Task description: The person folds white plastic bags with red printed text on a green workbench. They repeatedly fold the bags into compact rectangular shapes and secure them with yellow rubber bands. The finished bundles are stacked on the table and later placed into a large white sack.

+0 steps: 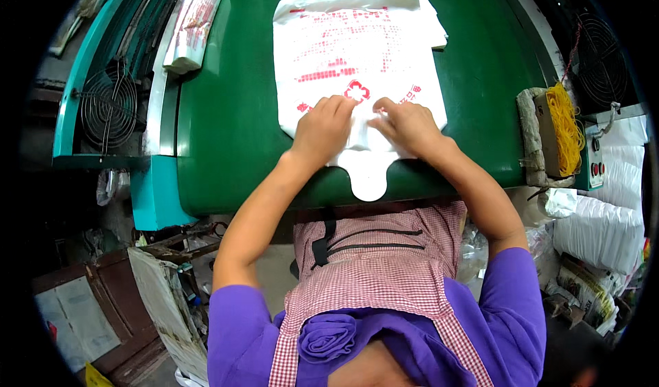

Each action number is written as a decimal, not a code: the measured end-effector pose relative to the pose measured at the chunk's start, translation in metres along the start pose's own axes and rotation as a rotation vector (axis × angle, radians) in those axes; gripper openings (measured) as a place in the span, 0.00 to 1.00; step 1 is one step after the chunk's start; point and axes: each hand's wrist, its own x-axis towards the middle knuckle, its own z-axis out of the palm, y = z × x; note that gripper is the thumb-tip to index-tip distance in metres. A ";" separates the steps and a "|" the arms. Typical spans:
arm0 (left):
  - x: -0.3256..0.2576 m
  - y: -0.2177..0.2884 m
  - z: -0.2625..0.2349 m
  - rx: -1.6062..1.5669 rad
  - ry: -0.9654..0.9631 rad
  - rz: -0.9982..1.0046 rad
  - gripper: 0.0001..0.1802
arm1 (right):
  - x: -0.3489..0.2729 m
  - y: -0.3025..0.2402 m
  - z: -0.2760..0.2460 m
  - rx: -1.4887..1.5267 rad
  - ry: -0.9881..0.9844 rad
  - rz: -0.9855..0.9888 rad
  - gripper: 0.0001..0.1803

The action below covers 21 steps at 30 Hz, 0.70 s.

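Note:
A white plastic bag (343,51) with red print lies flat on the green conveyor belt (233,133), on what looks like a stack of similar bags. Its rounded tab (368,178) points toward me and overhangs the belt's near end. My left hand (324,130) is on the bag just left of its middle, with fingers curled down onto the plastic. Beside it, my right hand (410,126) pinches the film, thumb and fingers bent inward. Between the two hands the plastic is gathered into creases. The undersides of my fingertips are partly hidden.
A rolled bundle of printed bags (195,29) rests at the belt's left edge. On the right, a box (549,133) holds yellow bands (566,130) beside a control box with red buttons (596,169). Stacked white bags (600,226) stand farther right. A round fan guard (108,109) is at left.

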 end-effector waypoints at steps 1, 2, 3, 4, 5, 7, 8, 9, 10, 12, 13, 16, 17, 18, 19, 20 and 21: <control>-0.018 0.001 -0.003 -0.050 0.194 0.127 0.23 | -0.005 0.001 0.002 -0.006 -0.003 -0.046 0.15; -0.041 0.007 -0.010 -0.049 0.015 0.244 0.31 | -0.012 0.003 0.005 -0.012 -0.012 -0.087 0.14; -0.052 0.027 -0.022 -0.070 -0.147 0.251 0.33 | -0.020 0.004 0.012 -0.013 0.120 -0.220 0.13; -0.055 0.043 -0.032 -0.087 -0.300 0.250 0.35 | -0.021 0.001 0.014 -0.094 0.063 -0.209 0.12; -0.050 0.043 -0.028 -0.050 -0.293 0.213 0.33 | -0.016 0.009 0.018 -0.236 0.164 -0.294 0.15; -0.035 0.036 -0.012 0.044 -0.139 0.211 0.25 | -0.004 0.028 0.021 -0.326 0.132 -0.213 0.23; -0.026 0.026 -0.005 0.068 -0.029 0.257 0.22 | 0.003 0.039 0.012 -0.310 0.079 -0.145 0.26; -0.019 0.023 -0.008 -0.069 -0.109 0.106 0.21 | 0.003 0.040 -0.003 -0.139 0.077 -0.142 0.26; -0.007 0.018 -0.013 -0.211 -0.187 -0.042 0.20 | 0.003 0.037 -0.022 0.028 0.074 -0.132 0.27; 0.031 -0.015 -0.033 -0.491 -0.364 -0.116 0.15 | -0.001 0.013 -0.040 0.039 0.181 -0.341 0.29; 0.046 -0.034 -0.033 -0.622 -0.595 -0.293 0.11 | -0.003 0.006 -0.038 -0.004 0.144 -0.383 0.30; 0.056 -0.014 -0.034 -0.057 -0.371 -0.468 0.16 | -0.005 0.010 -0.012 -0.206 0.066 -0.358 0.36; 0.048 -0.012 -0.034 -0.061 -0.164 -0.310 0.18 | -0.005 0.018 -0.002 -0.247 0.076 -0.342 0.37; 0.032 -0.013 -0.036 -0.063 0.033 -0.153 0.20 | -0.005 0.022 0.005 -0.277 0.084 -0.328 0.38; 0.016 -0.011 -0.036 -0.074 0.232 0.000 0.22 | -0.006 0.024 0.006 -0.226 0.064 -0.317 0.37; -0.001 0.001 -0.042 -0.059 0.048 0.083 0.29 | -0.010 0.024 0.005 -0.167 0.099 -0.333 0.37; -0.013 0.011 -0.038 -0.016 -0.055 0.084 0.30 | -0.018 0.020 0.006 -0.105 0.129 -0.351 0.36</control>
